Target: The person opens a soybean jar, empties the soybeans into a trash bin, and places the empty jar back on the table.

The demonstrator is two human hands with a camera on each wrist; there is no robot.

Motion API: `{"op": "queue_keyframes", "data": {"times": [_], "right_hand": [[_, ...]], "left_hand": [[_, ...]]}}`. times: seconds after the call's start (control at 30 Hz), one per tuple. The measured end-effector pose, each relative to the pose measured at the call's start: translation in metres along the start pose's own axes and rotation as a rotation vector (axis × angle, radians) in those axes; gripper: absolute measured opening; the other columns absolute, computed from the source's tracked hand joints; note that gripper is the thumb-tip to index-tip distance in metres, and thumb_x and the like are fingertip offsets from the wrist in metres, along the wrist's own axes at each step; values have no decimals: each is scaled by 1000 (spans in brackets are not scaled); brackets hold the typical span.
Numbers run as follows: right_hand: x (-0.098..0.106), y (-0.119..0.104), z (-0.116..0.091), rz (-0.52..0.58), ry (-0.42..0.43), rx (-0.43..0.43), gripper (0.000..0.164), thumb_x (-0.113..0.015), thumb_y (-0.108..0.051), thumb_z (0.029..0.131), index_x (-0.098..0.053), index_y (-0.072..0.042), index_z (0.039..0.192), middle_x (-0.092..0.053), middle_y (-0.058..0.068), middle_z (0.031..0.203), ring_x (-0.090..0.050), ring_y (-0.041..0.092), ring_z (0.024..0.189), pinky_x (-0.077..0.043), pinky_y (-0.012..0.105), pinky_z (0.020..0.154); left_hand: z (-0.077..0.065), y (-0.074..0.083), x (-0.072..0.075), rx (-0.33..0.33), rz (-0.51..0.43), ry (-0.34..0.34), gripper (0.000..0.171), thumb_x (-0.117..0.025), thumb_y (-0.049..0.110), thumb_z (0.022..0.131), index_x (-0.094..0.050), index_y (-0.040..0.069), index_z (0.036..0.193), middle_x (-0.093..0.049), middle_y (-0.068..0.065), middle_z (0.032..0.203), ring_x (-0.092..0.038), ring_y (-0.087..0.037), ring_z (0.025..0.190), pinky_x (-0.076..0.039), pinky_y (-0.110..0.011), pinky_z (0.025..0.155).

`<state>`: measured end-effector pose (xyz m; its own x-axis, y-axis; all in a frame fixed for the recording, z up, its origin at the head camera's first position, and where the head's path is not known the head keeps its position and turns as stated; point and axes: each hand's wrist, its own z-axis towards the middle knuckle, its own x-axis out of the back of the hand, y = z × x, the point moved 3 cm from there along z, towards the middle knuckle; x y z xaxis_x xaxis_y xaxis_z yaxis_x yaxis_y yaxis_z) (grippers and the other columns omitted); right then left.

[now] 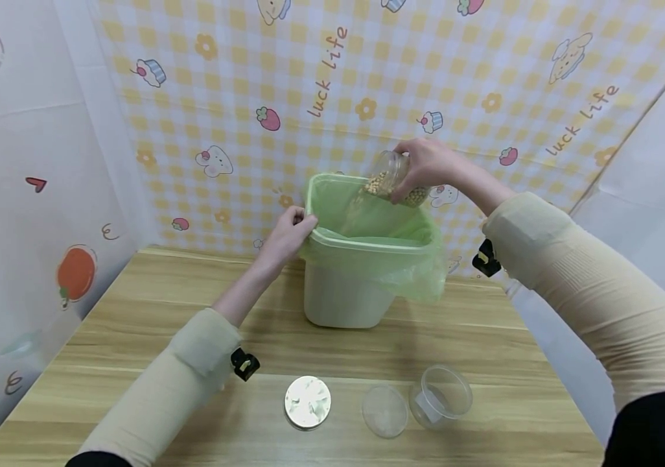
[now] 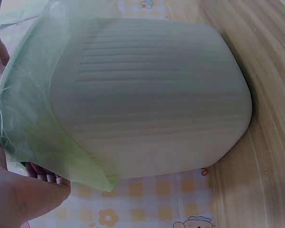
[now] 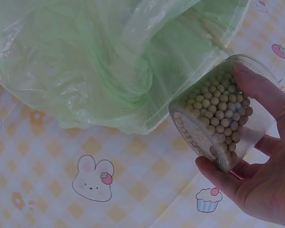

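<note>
My right hand (image 1: 430,165) grips a clear jar (image 3: 256,118) tilted over the bin, its mouth toward the opening. Small round beige balls (image 3: 218,107) partly fill the jar, and a blurred stream of them falls inside. The off-white trash bin (image 1: 341,295) stands upright on the table, lined with a translucent green bag (image 1: 414,275) folded over its rim. At the rim's left side, my left hand (image 1: 288,237) holds the bin and bag edge, thumb on top and fingers curled, as the left wrist view also shows. The bottom of the bin is hidden.
On the wooden table (image 1: 163,337), a silver round lid (image 1: 307,402) lies near the front. To its right are a clear flat lid (image 1: 385,412) and a clear round container (image 1: 455,395) holding a pale piece. A patterned cloth wall (image 1: 239,84) rises directly behind the bin.
</note>
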<state>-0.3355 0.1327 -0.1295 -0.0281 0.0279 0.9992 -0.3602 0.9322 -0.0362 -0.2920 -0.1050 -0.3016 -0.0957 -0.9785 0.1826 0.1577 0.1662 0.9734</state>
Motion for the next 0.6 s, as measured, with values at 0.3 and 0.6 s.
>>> {"op": "queue_keyframes", "data": {"times": [0.3,0.6], "right_hand": [[1,-3,1,1,-12,-1,92,-89,-38,72,-50,-3,147,-61,22,132,-57,36,117,-51,52,98],[1,-3,0,-17,-15,-4,93,-90,-37,71,-49,-3,147,-61,23,133,-57,37,118,-52,52,99]], "left_hand": [[-1,1,0,0,-1,4,28,-51,28,99,-52,5,116,-47,-2,98,-44,-17,86,-39,-29,74],[-1,1,-1,8,-11,2,30,-52,28,99,-52,5,118,-46,-1,96,-42,-15,80,-37,-26,68]]}}
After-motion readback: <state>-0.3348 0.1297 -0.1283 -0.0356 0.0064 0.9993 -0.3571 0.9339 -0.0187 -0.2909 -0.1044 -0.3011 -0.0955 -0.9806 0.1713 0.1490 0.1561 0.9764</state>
